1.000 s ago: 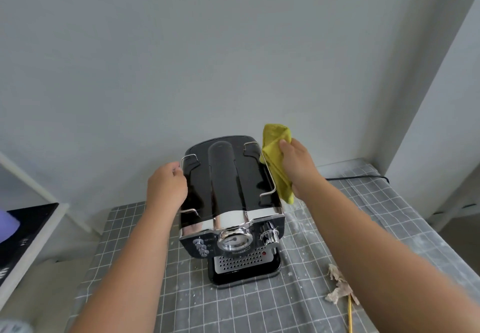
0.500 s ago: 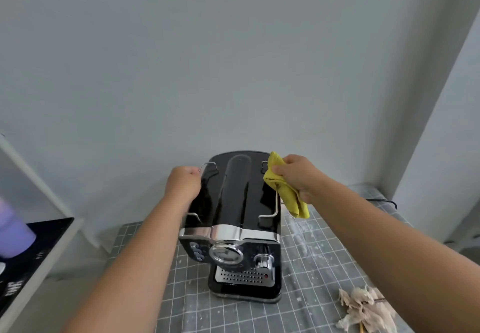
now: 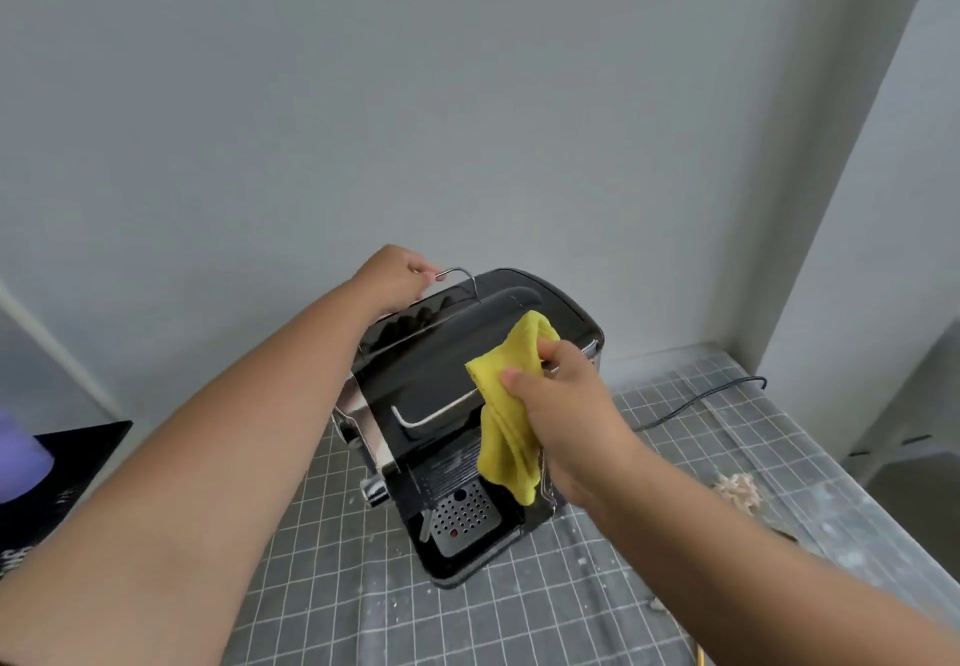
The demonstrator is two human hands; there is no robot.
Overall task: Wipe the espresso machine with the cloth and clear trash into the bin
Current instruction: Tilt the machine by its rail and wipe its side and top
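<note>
The black and chrome espresso machine [image 3: 447, 369] stands on the grey grid mat [image 3: 363, 598], turned so its front points down and to the right. My left hand [image 3: 395, 278] grips the wire rail on the machine's far left top edge. My right hand [image 3: 558, 405] holds the yellow cloth [image 3: 506, 421] bunched against the machine's right top edge and side, with the cloth hanging down past the chrome rail. A crumpled scrap of brownish paper trash [image 3: 737, 491] lies on the mat to the right. No bin is in view.
A black power cord [image 3: 696, 403] runs across the mat behind the machine toward the right wall. White crumbs and dust speckle the mat. At the far left sits a black surface [image 3: 57, 478] with a purple object [image 3: 21, 457]. Grey walls close the back and right.
The machine has swung round so its front now faces down-right. My right hand has slid the cloth down its right side. The paper scrap now shows farther right.
</note>
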